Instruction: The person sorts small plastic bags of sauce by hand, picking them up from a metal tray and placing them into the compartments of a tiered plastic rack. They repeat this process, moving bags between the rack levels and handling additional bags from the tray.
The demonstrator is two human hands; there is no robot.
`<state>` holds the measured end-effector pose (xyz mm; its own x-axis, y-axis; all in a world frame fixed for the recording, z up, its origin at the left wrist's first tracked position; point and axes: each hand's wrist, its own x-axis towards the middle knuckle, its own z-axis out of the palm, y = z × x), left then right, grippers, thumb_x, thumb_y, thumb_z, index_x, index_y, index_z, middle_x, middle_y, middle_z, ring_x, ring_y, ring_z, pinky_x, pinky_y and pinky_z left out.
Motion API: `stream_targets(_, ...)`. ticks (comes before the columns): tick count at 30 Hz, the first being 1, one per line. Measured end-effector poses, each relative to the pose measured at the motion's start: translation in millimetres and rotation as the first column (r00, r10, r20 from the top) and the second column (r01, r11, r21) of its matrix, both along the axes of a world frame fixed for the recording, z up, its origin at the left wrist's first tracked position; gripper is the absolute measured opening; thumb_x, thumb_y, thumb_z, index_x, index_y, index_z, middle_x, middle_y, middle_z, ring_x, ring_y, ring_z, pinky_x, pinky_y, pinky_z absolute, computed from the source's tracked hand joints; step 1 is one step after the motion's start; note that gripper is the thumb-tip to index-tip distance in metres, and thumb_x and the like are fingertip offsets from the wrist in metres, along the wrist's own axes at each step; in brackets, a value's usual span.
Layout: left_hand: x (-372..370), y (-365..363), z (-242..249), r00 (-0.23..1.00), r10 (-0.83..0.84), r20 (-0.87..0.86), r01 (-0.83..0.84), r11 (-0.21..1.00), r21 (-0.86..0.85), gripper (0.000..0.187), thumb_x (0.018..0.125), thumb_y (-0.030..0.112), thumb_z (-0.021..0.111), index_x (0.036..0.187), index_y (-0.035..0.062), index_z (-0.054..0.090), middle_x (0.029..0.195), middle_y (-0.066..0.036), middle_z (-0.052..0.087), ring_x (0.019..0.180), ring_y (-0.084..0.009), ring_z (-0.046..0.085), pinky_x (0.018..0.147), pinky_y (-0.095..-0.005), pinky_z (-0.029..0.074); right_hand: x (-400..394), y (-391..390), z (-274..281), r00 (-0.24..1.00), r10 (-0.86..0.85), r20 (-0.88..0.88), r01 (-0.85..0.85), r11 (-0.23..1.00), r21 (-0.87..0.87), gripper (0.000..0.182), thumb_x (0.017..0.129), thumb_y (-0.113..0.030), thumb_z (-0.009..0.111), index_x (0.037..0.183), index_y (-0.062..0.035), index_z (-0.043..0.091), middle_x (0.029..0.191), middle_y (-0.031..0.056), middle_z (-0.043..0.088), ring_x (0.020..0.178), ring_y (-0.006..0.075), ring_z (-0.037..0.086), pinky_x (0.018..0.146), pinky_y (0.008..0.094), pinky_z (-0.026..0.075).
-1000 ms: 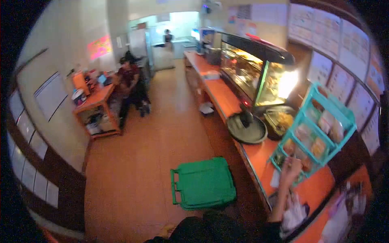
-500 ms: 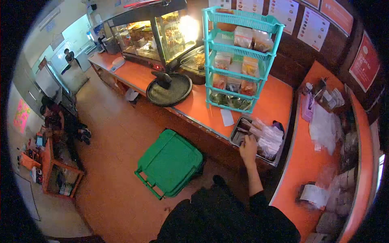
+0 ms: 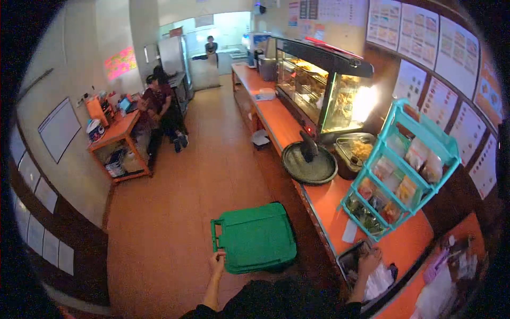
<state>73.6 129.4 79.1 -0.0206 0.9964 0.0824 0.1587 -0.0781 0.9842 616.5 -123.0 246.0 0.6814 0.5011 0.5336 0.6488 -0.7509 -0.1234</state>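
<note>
A long orange worktop (image 3: 287,125) is seen running down the right side of the room, away from the person. A wide stretch of bare brown floor (image 3: 196,175) is left open beside it.

A green plastic bin (image 3: 255,236) is laid on the floor right by the front edge of the worktop. Its flat lid is turned up, and its handle bar is pointed to the left. Its long side is set across the view, from left to right. The left hand (image 3: 217,261) is held at the near left corner of the bin, just under the handle. Whether the fingers are closed on the bin cannot be told.

The right hand (image 3: 368,261) is placed in a shiny metal tray (image 3: 348,259) at the near end of the worktop. It is rested against crinkly clear plastic bags (image 3: 380,277) in the tray. How far its fingers are curled cannot be told.

Just behind the tray, a tall teal plastic rack (image 3: 404,170) with holes in its shelves is stood. A round dark pan (image 3: 309,164) is set further along, and a bright glass case (image 3: 324,87) is stood behind it.

A wooden desk (image 3: 114,135) is placed at the far left wall, and a person (image 3: 162,111) is seated there.
</note>
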Motion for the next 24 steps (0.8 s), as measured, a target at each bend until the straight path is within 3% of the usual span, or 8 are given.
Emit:
stream_targets(3,27.5,-10.3,32.0,0.995,0.017,-0.101,-0.017,1.000,0.007,0.016,0.090,0.002,0.053,0.093,0.0015,0.068,0.082,-0.007,0.065,0.069,-0.0144,0.061,0.064,-0.0285,0.051,40.6,2.3,-29.2,0.999,0.049,0.016,-0.049,0.999,0.013,0.026,0.074,-0.015,0.063,0.094,0.0010,0.065,0.102,0.0192,0.062,0.102,0.0382,0.055,0.093,0.0510,0.039)
stream_targets(6,50.6,-18.1,45.2,0.997,0.011,-0.078,-0.009,1.000,0.017,0.016,0.089,0.004,0.053,0.093,0.0020,0.068,0.085,-0.006,0.066,0.073,-0.0137,0.062,0.065,-0.0288,0.049,50.5,-2.8,-29.5,0.969,-0.069,-0.237,0.017,0.976,-0.217,0.022,0.070,-0.012,0.063,0.088,-0.0001,0.066,0.095,0.0190,0.064,0.091,0.0389,0.060,0.086,0.0494,0.044)
stream_targets(10,86.5,-22.4,59.6,0.999,-0.026,-0.035,0.025,0.998,-0.051,0.016,0.089,0.007,0.055,0.094,0.0041,0.069,0.088,-0.006,0.067,0.078,-0.0126,0.063,0.067,-0.0298,0.048,44.5,-2.7,-7.9,0.920,0.245,-0.305,-0.234,0.969,0.075,0.018,0.069,-0.015,0.065,0.073,0.0030,0.064,0.076,0.0214,0.063,0.069,0.0410,0.061,0.069,0.0489,0.048)
stream_targets(15,150.1,-26.4,83.4,0.964,-0.253,-0.078,0.247,0.966,-0.074,0.014,0.088,0.011,0.058,0.094,0.0093,0.071,0.088,-0.004,0.066,0.077,-0.0155,0.063,0.072,-0.0311,0.051,73.9,-5.6,-55.9,0.883,0.441,-0.161,-0.439,0.897,0.051,0.028,0.071,-0.022,0.069,0.068,0.0052,0.064,0.062,0.0237,0.059,0.062,0.0426,0.060,0.064,0.0502,0.047)
stream_targets(17,177.2,-24.6,92.0,0.938,-0.336,-0.083,0.331,0.941,-0.062,0.015,0.088,0.012,0.058,0.095,0.0096,0.071,0.089,-0.004,0.066,0.078,-0.0165,0.064,0.073,-0.0318,0.051,85.1,2.5,-60.2,0.938,0.274,-0.210,-0.303,0.946,-0.119,0.036,0.071,-0.031,0.072,0.077,0.0041,0.068,0.069,0.0232,0.062,0.064,0.0416,0.061,0.063,0.0492,0.048)
stream_targets(21,231.5,-18.5,118.1,0.731,-0.681,-0.049,0.682,0.731,0.007,0.024,0.090,0.020,0.061,0.111,0.0103,0.065,0.106,-0.006,0.062,0.096,-0.0187,0.062,0.084,-0.0342,0.050,46.1,-3.1,10.0,0.910,0.415,0.002,-0.415,0.909,0.047,0.035,0.070,-0.029,0.074,0.083,0.0033,0.069,0.079,0.0205,0.063,0.072,0.0372,0.063,0.065,0.0440,0.050)
stream_targets(23,258.8,-25.4,159.1,0.536,-0.842,-0.060,0.843,0.529,0.099,0.043,0.090,0.031,0.065,0.126,0.0109,0.056,0.122,-0.008,0.055,0.114,-0.0216,0.054,0.096,-0.0369,0.044,45.8,-12.4,19.5,0.594,0.558,-0.579,-0.494,0.822,0.285,0.027,0.070,-0.018,0.073,0.086,0.0032,0.067,0.093,0.0182,0.062,0.083,0.0319,0.062,0.071,0.0385,0.049)
stream_targets(24,274.0,-34.0,185.3,0.443,-0.890,-0.108,0.893,0.427,0.143,0.054,0.089,0.036,0.066,0.134,0.0108,0.050,0.130,-0.009,0.051,0.122,-0.0233,0.048,0.103,-0.0385,0.039,37.5,-11.3,30.9,0.593,0.555,-0.583,-0.491,0.824,0.284,0.027,0.070,-0.018,0.073,0.086,0.0032,0.067,0.093,0.0182,0.062,0.083,0.0319,0.062,0.071,0.0385,0.049)
